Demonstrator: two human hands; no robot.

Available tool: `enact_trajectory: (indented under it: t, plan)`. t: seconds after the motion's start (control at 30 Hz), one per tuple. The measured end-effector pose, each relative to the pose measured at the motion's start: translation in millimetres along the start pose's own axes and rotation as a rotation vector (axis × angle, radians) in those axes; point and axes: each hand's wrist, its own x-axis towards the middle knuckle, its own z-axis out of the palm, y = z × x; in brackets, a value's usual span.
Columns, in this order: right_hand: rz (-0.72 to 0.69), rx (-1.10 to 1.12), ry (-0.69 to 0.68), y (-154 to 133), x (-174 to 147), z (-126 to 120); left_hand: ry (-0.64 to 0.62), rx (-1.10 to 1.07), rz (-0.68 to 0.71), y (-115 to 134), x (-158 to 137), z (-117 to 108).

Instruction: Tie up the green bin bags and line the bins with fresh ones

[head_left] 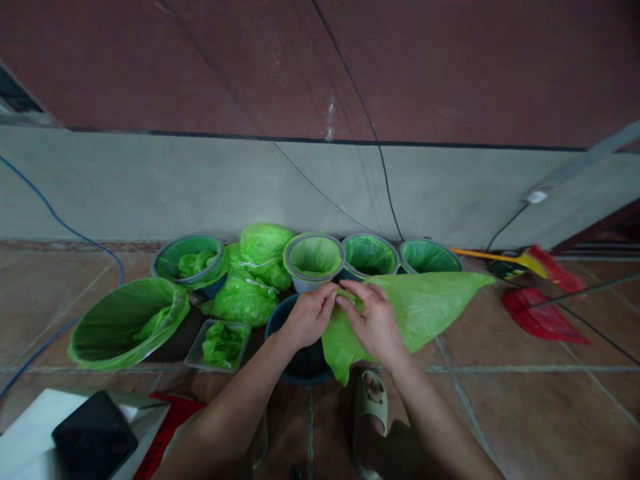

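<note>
A thin green plastic bag (425, 307) hangs from both hands and spreads out to the right. My left hand (311, 315) pinches its edge between thumb and fingers. Close beside it, my right hand (373, 320) grips the same edge, fingertips almost meeting those of the left. Below the hands stands a dark blue bin (300, 363), partly hidden by my left forearm and the bag. Just behind it is a grey bin (314, 257) lined with a green bag.
Lined bins (370, 255) continue rightward along the wall. Knotted green bags (245, 297), a clear tub (219, 343) and a large lined bin (130, 323) stand left. A red dustpan (540, 313) lies right; a blue cable (65, 223) runs at far left.
</note>
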Motion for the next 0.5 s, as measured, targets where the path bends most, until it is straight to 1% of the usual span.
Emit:
enact_trajectory:
  t: [0.07,0.1,0.13,0.17,0.23,0.3,0.37,0.43,0.5]
  plan:
    - [0.053,0.025,-0.051,5.4,-0.6,-2.4,0.067,-0.013,-0.036,0.8,-1.3,-2.3]
    - [0.063,0.039,-0.058,7.4,-0.8,-4.1,0.108,-0.055,-0.063,0.2,-1.7,-2.7]
    - [0.071,0.061,-0.043,8.8,-0.7,-5.7,0.143,-0.124,-0.085,-0.6,-2.1,-2.1]
    - [0.083,0.094,-0.001,9.7,-0.4,-7.1,0.16,-0.21,-0.099,-1.0,-2.6,-0.4]
    - [0.132,0.195,0.155,10.5,1.6,-9.9,0.13,-0.367,-0.108,-0.4,-4.7,6.7]
    - [0.195,0.3,0.338,10.1,5.2,-14.0,0.038,-0.422,-0.108,1.2,-8.3,17.7]
    - [0.25,0.381,0.49,7.0,10.0,-21.0,-0.045,-0.363,-0.115,1.2,-12.4,30.8]
    - [0.282,0.436,0.587,-0.1,15.0,-31.2,-0.089,-0.262,-0.124,-2.0,-16.4,43.7]
    - [0.28,0.468,0.66,-10.7,19.5,-43.8,-0.117,-0.151,-0.145,-7.8,-19.5,54.3]
